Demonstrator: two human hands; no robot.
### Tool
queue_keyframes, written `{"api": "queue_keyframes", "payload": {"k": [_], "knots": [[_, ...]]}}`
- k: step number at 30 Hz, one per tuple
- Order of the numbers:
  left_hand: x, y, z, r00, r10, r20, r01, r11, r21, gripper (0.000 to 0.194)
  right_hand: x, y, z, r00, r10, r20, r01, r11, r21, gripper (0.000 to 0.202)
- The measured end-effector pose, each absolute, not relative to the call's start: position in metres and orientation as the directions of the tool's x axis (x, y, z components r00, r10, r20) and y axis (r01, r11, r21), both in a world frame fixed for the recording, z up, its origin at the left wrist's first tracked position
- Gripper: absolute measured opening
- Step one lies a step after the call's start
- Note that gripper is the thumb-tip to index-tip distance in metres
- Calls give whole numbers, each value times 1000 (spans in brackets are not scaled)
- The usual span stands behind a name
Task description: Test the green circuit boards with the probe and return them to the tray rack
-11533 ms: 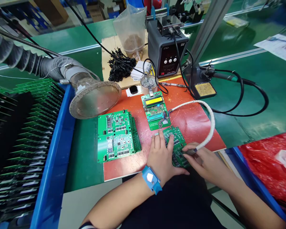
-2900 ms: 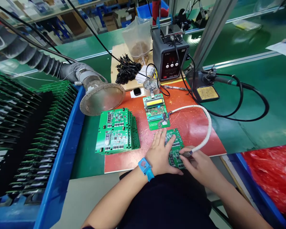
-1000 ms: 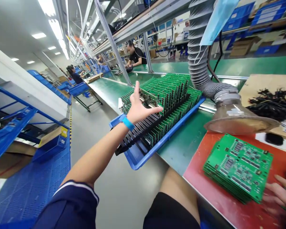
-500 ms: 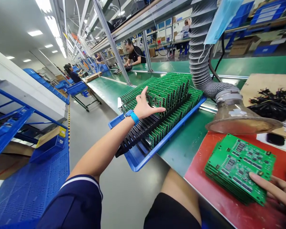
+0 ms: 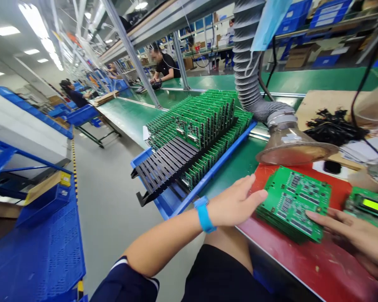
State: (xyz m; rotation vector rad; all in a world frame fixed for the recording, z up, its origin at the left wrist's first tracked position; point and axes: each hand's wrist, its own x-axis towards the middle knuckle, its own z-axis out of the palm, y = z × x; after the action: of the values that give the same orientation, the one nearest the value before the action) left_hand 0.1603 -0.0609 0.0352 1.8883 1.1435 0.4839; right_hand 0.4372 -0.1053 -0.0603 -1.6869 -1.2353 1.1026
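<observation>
A stack of green circuit boards (image 5: 299,197) with small digit displays lies on a red mat (image 5: 330,264) at the right. My left hand (image 5: 236,201) is open at the stack's left edge, thumb and fingers apart, with a blue watch band on the wrist. On the right side, my right hand (image 5: 355,235) has one digit across the top board and other fingers along the edge; part of it is blurred. Left of the mat, a black slotted rack (image 5: 166,163) carries rows of upright circuit boards (image 5: 208,117) over a blue tray (image 5: 204,191).
A fume duct hood (image 5: 296,147) stands behind the stack. Black cables (image 5: 327,126) lie on a board at the back right. A lit display module (image 5: 374,205) sits right of the stack. Co-workers sit farther along the green bench (image 5: 129,111). A metal post (image 5: 132,54) rises behind the rack.
My left hand has come away from the upright boards in the rack and moved right to the stack. My right hand stays at the stack. The view has turned right.
</observation>
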Motion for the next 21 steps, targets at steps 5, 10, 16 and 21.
{"api": "queue_keyframes", "payload": {"k": [5,10,16,21], "knots": [[218,-44,-16,544,803,-242,442,-30,897,47,411,-105,-25,75,804,-590,-227,-562,-795,20],[222,-45,-20,502,836,-221,356,33,934,39,392,-106,-6,123,789,-603,-327,-541,-775,17],[229,-47,-24,391,892,-226,277,121,953,41,392,-104,4,104,767,-634,-367,-562,-741,21],[216,-66,4,320,938,-135,214,67,974,48,389,-110,22,243,789,-563,-254,-509,-823,33]]}}
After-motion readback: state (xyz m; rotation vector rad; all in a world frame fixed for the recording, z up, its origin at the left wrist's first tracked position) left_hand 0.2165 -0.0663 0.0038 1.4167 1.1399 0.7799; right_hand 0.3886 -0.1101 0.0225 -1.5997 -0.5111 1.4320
